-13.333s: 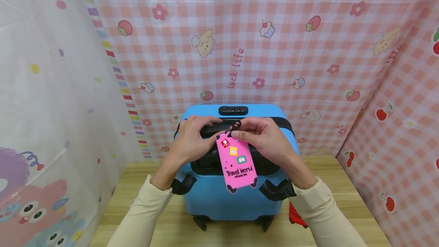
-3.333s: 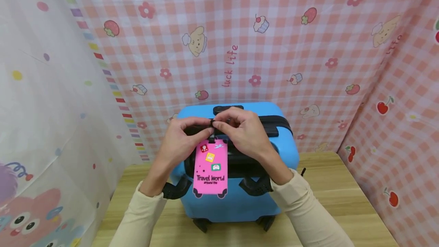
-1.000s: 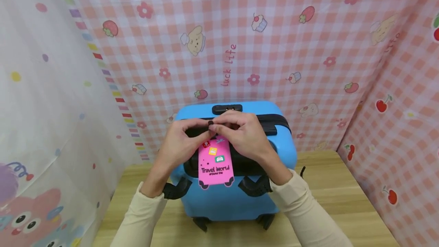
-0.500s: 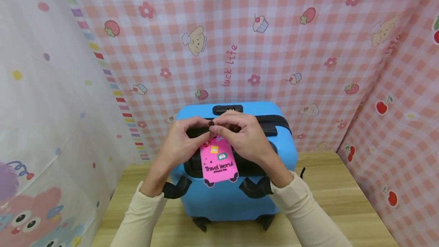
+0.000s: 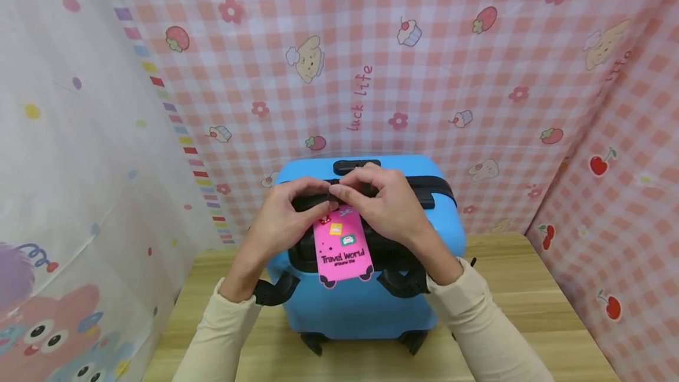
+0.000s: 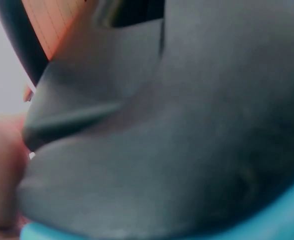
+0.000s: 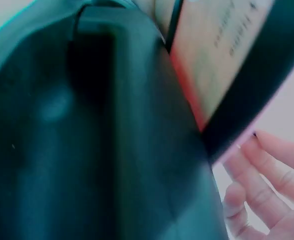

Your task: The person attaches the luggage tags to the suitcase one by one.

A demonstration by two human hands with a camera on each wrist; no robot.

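A pink luggage tag [image 5: 343, 258] printed "Travel World" hangs, slightly tilted, in front of a blue hard-shell suitcase [image 5: 363, 314]. My left hand [image 5: 278, 217] pinches its black strap between thumb and forefinger, just in front of the suitcase's black top handle [image 5: 309, 201]. From the other side, my right hand [image 5: 391, 202] pinches the same strap, fingertips meeting the left ones. Those fingertips mostly hide the strap. Dark handle housing [image 6: 177, 135] fills much of the left wrist view. The right wrist view catches the tag's back with a printed card [image 7: 219, 55].
Upright on its black wheels [image 5: 313, 342], the suitcase stands on a wooden table [image 5: 514, 305]. Behind it hangs a pink checked curtain [image 5: 339, 75], with a white patterned one [image 5: 95, 152] on the left. A small black loop [image 5: 474, 262] shows beside the right sleeve.
Since 13.3 seconds ago the tag has shifted left, and the left hand has come onto its strap. Lately the tag has swung a little rightward; the right fingertips have shifted slightly on the strap.
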